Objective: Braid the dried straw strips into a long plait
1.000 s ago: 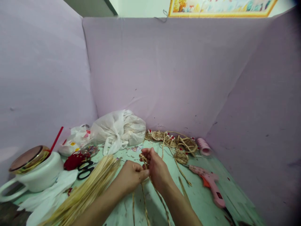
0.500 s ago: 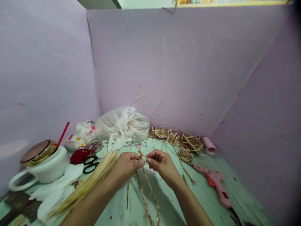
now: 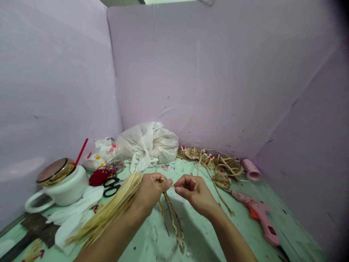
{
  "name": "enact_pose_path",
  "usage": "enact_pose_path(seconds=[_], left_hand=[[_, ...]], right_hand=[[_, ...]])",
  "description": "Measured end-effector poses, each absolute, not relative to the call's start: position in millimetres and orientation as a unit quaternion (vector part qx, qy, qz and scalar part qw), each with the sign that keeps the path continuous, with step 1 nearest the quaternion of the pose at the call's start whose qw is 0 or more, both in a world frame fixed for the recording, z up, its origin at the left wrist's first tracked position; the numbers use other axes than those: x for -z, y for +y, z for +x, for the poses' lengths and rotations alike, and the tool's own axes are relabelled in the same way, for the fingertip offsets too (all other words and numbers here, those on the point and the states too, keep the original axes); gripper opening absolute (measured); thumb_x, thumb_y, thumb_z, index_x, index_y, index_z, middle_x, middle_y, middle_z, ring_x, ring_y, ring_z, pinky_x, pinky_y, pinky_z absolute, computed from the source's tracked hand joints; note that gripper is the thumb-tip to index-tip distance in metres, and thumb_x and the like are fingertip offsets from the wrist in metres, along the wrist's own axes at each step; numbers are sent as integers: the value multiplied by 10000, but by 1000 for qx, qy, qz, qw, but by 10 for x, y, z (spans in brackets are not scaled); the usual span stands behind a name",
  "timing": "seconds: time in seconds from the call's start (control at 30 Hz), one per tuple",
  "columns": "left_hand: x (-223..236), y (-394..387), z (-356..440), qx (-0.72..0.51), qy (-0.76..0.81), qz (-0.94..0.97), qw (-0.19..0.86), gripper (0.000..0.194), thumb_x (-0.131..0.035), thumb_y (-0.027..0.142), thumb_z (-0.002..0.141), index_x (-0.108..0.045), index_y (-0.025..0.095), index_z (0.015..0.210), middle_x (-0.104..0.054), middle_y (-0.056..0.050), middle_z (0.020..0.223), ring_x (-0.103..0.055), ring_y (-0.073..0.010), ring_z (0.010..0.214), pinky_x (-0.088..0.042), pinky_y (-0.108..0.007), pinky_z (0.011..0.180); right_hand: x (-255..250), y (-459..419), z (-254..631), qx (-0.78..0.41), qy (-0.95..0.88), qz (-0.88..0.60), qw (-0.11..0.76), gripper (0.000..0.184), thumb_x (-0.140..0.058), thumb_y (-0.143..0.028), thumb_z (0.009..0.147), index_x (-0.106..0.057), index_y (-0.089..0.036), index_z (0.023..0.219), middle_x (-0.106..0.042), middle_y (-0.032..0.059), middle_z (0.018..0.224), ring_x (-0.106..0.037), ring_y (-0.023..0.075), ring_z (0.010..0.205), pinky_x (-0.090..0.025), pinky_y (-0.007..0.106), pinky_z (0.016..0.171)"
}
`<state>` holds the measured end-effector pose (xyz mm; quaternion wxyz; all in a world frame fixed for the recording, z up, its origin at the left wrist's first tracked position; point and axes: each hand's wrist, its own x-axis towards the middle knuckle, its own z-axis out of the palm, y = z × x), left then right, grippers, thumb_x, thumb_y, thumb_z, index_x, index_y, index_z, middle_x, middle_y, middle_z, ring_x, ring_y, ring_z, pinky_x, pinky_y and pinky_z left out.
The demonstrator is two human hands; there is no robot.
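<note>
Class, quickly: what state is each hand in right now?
Left hand: closed, holding the braided cord near its top.
Right hand: thumb and forefinger closed, apparently pinching a thin strand.

braided cord (image 3: 172,218) partly hidden by left fingers (image 3: 167,185), cable (image 3: 284,253) cut off

Left grip (image 3: 153,189) and right grip (image 3: 196,193) just apart, both in pinch pose

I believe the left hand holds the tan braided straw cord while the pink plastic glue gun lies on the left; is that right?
Not quite: the head view shows the glue gun on the right; the left hand holds the cord.
</note>
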<state>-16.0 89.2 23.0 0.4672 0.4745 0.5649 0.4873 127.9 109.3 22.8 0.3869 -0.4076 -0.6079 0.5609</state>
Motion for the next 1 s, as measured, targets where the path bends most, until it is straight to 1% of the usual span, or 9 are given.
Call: enact_pose_path(seconds=[0.17, 0.27, 0.33, 0.43, 0.5, 0.67, 0.83, 0.93, 1.0], left_hand=[[-165, 927, -128, -515, 591, 425, 452, 227, -631, 326, 575, -521, 130, 547, -422, 51, 444, -307, -40, 398, -222, -195, 420], [-174, 941, -160, -501, 589, 416, 478, 280, -664, 360, 546, -507, 129, 541, -390, 60, 417, -291, -32, 378, -189, -190, 397], [-199, 946, -206, -453, 557, 419, 556, 321, -675, 400, 537, -507, 128, 556, -351, 72, 395, -248, -22, 352, -141, -189, 372], [-239, 948, -267, -363, 470, 405, 695, 362, -663, 441, 547, -552, 118, 668, -277, 101, 373, -148, -10, 315, -69, -196, 345], [-254, 946, -282, -342, 435, 398, 732, 377, -668, 428, 542, -562, 103, 704, -253, 111, 367, -113, -4, 313, -46, -198, 340], [-235, 932, -243, -358, 447, 421, 703, 368, -689, 413, 514, -535, 103, 639, -332, 86, 397, -151, 6, 323, -41, -201, 350], [-218, 901, -187, -354, 491, 418, 677, 384, -705, 421, 469, -509, 112, 588, -365, 75, 409, -211, -1, 339, -75, -196, 360], [-235, 888, -171, -361, 472, 415, 689, 414, -682, 472, 493, -477, 118, 555, -365, 70, 406, -200, 1, 337, -72, -198, 358], [-249, 890, -173, -365, 459, 408, 699, 414, -670, 479, 513, -460, 123, 541, -335, 76, 383, -180, 2, 325, -59, -201, 355]], right_hand=[[-275, 1088, 1307, -574, -625, -400, 346, 80, -633, -181, 589, -565, -142, 569, -481, -28, 492, -356, 62, 456, -239, 205, 443], [-316, 1094, 1323, -584, -630, -395, 325, 77, -632, -164, 575, -562, -142, 554, -452, -38, 463, -328, 56, 440, -220, 200, 430], [-315, 1124, 1371, -571, -628, -406, 339, 70, -625, -160, 576, -563, -142, 547, -455, -35, 466, -339, 59, 444, -225, 197, 428], [-280, 1181, 1482, -538, -628, -429, 363, 51, -605, -165, 603, -576, -143, 567, -478, -26, 493, -375, 68, 468, -251, 193, 440], [-267, 1196, 1543, -526, -642, -435, 349, 40, -594, -162, 620, -587, -142, 586, -488, -22, 508, -388, 71, 481, -263, 192, 449], [-311, 1131, 1495, -550, -658, -408, 314, 118, -581, -256, 681, -630, -149, 688, -564, 8, 589, -461, 96, 530, -331, 208, 487], [-304, 1082, 1368, -554, -643, -412, 330, 163, -591, -281, 677, -597, -138, 598, -548, 1, 534, -435, 73, 465, -325, 197, 450], [-266, 1086, 1354, -575, -631, -404, 329, 142, -585, -276, 678, -618, -141, 708, -559, 0, 570, -457, 78, 473, -354, 203, 452], [-240, 1092, 1344, -588, -620, -392, 341, 177, -599, -271, 663, -613, -148, 789, -563, 1, 601, -486, 93, 497, -378, 214, 456]])
